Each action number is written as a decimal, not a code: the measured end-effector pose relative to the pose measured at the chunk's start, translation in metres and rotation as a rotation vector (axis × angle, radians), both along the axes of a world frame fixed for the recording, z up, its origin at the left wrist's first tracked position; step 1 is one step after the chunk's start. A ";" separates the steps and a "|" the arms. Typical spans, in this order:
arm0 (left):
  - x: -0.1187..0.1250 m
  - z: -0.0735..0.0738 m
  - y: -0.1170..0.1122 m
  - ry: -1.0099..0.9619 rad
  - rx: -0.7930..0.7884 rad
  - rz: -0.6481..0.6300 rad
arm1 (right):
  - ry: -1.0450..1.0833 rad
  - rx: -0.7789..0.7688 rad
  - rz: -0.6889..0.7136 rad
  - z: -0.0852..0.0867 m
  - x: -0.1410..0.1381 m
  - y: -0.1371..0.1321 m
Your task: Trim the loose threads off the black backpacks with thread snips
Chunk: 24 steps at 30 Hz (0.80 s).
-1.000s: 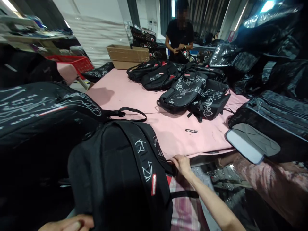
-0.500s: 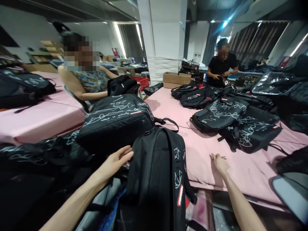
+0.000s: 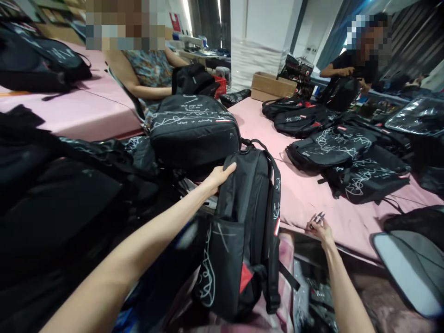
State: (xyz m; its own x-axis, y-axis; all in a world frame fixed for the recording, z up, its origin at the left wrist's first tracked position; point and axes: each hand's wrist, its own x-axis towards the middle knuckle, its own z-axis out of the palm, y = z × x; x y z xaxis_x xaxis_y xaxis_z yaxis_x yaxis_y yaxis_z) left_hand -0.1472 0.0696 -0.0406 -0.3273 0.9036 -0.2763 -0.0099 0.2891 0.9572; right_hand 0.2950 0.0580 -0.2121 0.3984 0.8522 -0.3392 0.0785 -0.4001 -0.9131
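A black backpack [image 3: 248, 199] with white line drawings and a red patch stands upright in front of me. My left hand [image 3: 222, 178] is closed on its upper left side, thumb on top and fingers hidden behind. Off to the right, over the pink table edge, my right hand [image 3: 323, 230] is closed around small dark thread snips [image 3: 317, 218], blades pointing up and away. Behind the upright backpack lies another black backpack [image 3: 194, 134], its white lettering facing up.
Several black backpacks [image 3: 329, 143] are piled on the pink-covered table [image 3: 294, 203] at right. A cardboard box [image 3: 272, 86] stands by the pillar. Dark bags [image 3: 69, 199] crowd the left. One person [image 3: 145, 69] sits across; another [image 3: 364, 60] stands behind the pile.
The backpack has turned, showing its side pocket, and my left hand now grips its upper side. My right hand has shifted toward the table edge. The view has tilted down.
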 end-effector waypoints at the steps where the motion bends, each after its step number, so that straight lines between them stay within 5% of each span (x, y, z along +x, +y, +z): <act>1: 0.004 0.000 -0.002 0.012 0.024 -0.015 | 0.061 0.006 -0.001 0.000 0.000 -0.009; 8: 0.040 0.017 -0.032 0.069 0.249 0.003 | 0.333 0.055 -0.021 0.014 0.009 -0.064; 14: 0.069 0.094 -0.068 -0.006 0.554 -0.028 | 0.429 0.187 -0.090 0.050 0.012 -0.082; 18: 0.077 0.135 -0.051 0.092 0.793 0.087 | 0.486 0.318 -0.090 0.079 0.004 -0.081; 21: 0.080 0.128 -0.026 0.230 0.871 0.193 | 0.515 0.402 -0.067 0.094 -0.008 -0.083; 24: 0.084 0.095 -0.014 0.340 0.772 0.138 | 0.528 0.488 -0.051 0.107 -0.018 -0.084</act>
State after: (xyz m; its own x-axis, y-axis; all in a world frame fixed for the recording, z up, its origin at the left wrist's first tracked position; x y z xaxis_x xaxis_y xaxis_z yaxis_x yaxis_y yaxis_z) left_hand -0.0630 0.0560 0.0544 -0.4021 0.7441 0.5335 0.3267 -0.4277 0.8428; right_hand 0.2772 -0.0264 -0.1055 0.3296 0.9405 -0.0831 -0.4306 0.0714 -0.8997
